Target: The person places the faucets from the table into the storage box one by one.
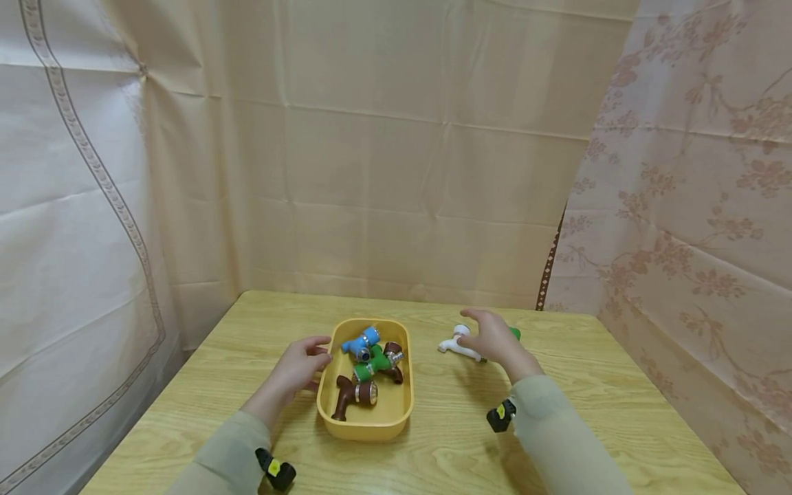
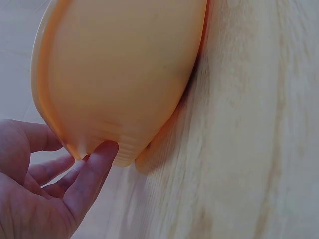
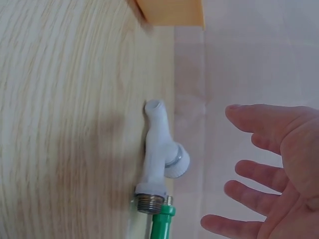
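A yellow plastic tub (image 1: 365, 431) holds several taps: a blue tap (image 1: 359, 344), a green tap (image 1: 372, 366), a brown tap (image 1: 346, 394) in front and another brown tap (image 1: 396, 375) partly covered by the green one. My left hand (image 1: 297, 371) rests at the tub's left side, its fingers at the rim and outer wall. Over a white tap (image 3: 157, 144) lying on the table hovers my right hand (image 1: 498, 344), fingers spread and holding nothing. Beside that tap is a second green tap (image 3: 162, 224), mostly hidden behind the right hand in the head view.
The wooden table (image 1: 452, 454) carries the tub near its middle and the loose taps to the right. Beige curtains (image 1: 396, 172) hang behind it, with a pale curtain (image 1: 74, 240) on the left and a floral one (image 1: 699, 206) on the right.
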Tool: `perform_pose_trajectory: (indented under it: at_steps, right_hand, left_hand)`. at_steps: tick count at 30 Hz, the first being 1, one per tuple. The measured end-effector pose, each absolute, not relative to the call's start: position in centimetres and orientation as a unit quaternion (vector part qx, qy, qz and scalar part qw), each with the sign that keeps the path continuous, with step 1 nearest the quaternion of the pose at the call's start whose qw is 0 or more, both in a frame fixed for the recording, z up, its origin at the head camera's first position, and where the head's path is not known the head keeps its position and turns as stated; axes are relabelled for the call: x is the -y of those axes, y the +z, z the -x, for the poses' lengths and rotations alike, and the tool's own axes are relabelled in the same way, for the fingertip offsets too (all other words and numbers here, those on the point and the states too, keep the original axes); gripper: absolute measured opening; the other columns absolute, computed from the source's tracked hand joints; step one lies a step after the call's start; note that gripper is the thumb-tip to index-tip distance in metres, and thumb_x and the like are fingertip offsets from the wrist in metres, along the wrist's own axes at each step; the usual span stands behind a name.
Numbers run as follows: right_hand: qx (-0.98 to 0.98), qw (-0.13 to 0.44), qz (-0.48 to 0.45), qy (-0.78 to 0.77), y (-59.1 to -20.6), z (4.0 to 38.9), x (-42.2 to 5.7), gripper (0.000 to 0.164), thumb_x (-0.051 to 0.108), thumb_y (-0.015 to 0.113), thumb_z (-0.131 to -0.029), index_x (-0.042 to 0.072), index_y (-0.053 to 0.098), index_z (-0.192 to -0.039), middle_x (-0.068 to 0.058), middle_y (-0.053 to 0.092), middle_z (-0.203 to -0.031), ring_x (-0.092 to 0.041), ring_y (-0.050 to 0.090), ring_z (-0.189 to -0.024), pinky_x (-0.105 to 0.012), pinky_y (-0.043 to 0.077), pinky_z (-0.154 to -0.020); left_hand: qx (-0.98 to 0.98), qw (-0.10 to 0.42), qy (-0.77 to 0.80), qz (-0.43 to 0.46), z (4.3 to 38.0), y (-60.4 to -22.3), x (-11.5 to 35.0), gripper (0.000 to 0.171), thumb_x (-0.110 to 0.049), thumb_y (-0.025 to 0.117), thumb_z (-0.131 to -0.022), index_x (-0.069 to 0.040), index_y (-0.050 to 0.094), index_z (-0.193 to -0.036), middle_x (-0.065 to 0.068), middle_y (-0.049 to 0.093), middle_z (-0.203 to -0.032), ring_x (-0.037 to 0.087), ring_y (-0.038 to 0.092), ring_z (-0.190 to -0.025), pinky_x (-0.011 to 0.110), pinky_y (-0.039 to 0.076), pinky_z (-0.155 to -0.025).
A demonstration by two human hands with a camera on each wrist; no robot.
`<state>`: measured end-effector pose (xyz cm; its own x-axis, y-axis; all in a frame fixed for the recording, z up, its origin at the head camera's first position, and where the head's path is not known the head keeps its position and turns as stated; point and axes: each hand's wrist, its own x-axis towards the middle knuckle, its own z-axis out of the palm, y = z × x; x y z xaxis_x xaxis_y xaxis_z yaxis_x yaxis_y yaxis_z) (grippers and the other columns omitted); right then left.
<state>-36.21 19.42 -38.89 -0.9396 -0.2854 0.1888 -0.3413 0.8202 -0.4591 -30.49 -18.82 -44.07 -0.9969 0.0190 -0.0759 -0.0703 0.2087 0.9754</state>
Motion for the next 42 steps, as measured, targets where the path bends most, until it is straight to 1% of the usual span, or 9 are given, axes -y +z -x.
perform_pose_trajectory:
  at_steps: [6, 10, 17, 21, 27, 34, 37, 39, 42]
  right_hand:
    - [0.958, 0.058, -0.155, 0.234, -39.6, 36.4, -19.8, 0.059, 0.023, 0.074, -0.081, 0.008, 0.052, -0.134, -0.014, 0.053, -0.131, -0.036, 0.048, -0.120, -0.052, 0.041, -0.095]
    - [0.961, 0.052, -0.146, 0.229, -39.8, 36.3, -19.8, 0.059, 0.022, 0.074, -0.080, 0.008, 0.052, -0.133, -0.018, 0.054, -0.129, -0.036, 0.051, -0.116, -0.053, 0.044, -0.091]
    - [0.966, 0.041, -0.129, 0.222, -40.5, 36.4, -20.1, 0.058, 0.021, 0.073, -0.080, 0.008, 0.053, -0.133, -0.021, 0.055, -0.125, -0.029, 0.059, -0.097, -0.048, 0.050, -0.080]
    - [0.966, 0.037, -0.127, 0.221, -40.9, 36.6, -20.2, 0.057, 0.020, 0.073, -0.081, 0.006, 0.053, -0.132, -0.021, 0.056, -0.124, -0.032, 0.058, -0.103, -0.050, 0.049, -0.083]
    - [0.968, 0.025, -0.126, 0.215, -41.5, 36.8, -20.5, 0.057, 0.019, 0.073, -0.081, 0.004, 0.053, -0.132, -0.018, 0.057, -0.124, -0.030, 0.059, -0.102, -0.049, 0.049, -0.083]
    - [0.971, 0.006, -0.104, 0.215, -41.8, 36.6, -20.6, 0.058, 0.020, 0.073, -0.081, 0.006, 0.052, -0.134, -0.018, 0.055, -0.128, -0.033, 0.055, -0.109, -0.051, 0.047, -0.087]
    - [0.971, 0.005, -0.102, 0.217, -42.1, 36.6, -20.7, 0.058, 0.019, 0.073, -0.081, 0.006, 0.052, -0.133, -0.019, 0.056, -0.125, -0.032, 0.056, -0.107, -0.047, 0.049, -0.082]
    - [0.971, 0.004, -0.100, 0.218, -42.3, 36.6, -20.8, 0.058, 0.017, 0.072, -0.080, 0.006, 0.052, -0.133, -0.019, 0.058, -0.123, -0.029, 0.058, -0.101, -0.041, 0.050, -0.074]
    - [0.971, 0.003, -0.095, 0.219, -42.7, 36.7, -20.9, 0.058, 0.014, 0.072, -0.080, 0.006, 0.052, -0.134, -0.017, 0.060, -0.117, -0.022, 0.057, -0.087, -0.033, 0.046, -0.063]
  left_hand:
    - [-0.777, 0.033, 0.629, 0.014, 30.5, -44.1, 18.8, 0.045, -0.009, 0.056, -0.092, -0.008, 0.049, -0.136, 0.017, 0.054, -0.116, 0.027, 0.059, -0.091, 0.043, 0.056, -0.057]
    - [-0.774, 0.034, 0.633, 0.014, 30.5, -44.2, 18.8, 0.045, -0.008, 0.056, -0.091, -0.008, 0.048, -0.136, 0.018, 0.054, -0.117, 0.028, 0.058, -0.091, 0.044, 0.056, -0.057]
    - [-0.773, 0.033, 0.633, 0.016, 30.5, -44.1, 18.8, 0.045, -0.009, 0.056, -0.092, -0.008, 0.049, -0.136, 0.018, 0.053, -0.117, 0.028, 0.058, -0.092, 0.044, 0.056, -0.058]
    - [-0.773, 0.035, 0.633, 0.014, 30.5, -44.1, 18.8, 0.045, -0.009, 0.056, -0.092, -0.008, 0.048, -0.136, 0.019, 0.053, -0.117, 0.029, 0.058, -0.092, 0.044, 0.056, -0.058]
    - [-0.776, 0.038, 0.630, 0.022, 30.5, -44.1, 18.8, 0.045, -0.009, 0.056, -0.091, -0.010, 0.049, -0.136, 0.017, 0.054, -0.116, 0.028, 0.058, -0.091, 0.043, 0.056, -0.058]
    - [-0.776, 0.039, 0.629, 0.020, 30.5, -44.0, 18.8, 0.045, -0.009, 0.056, -0.092, -0.009, 0.048, -0.136, 0.017, 0.053, -0.117, 0.028, 0.058, -0.091, 0.043, 0.056, -0.058]
    - [-0.775, 0.040, 0.630, 0.021, 30.5, -43.9, 18.8, 0.045, -0.009, 0.056, -0.092, -0.010, 0.048, -0.136, 0.017, 0.053, -0.117, 0.028, 0.058, -0.091, 0.043, 0.056, -0.058]
    - [-0.775, 0.041, 0.630, 0.022, 30.5, -43.9, 18.8, 0.045, -0.009, 0.056, -0.092, -0.010, 0.048, -0.136, 0.017, 0.053, -0.117, 0.028, 0.057, -0.091, 0.044, 0.056, -0.058]
    - [-0.773, 0.042, 0.632, 0.027, 30.5, -44.0, 18.8, 0.045, -0.009, 0.056, -0.092, -0.010, 0.049, -0.136, 0.017, 0.053, -0.116, 0.028, 0.057, -0.091, 0.044, 0.056, -0.058]
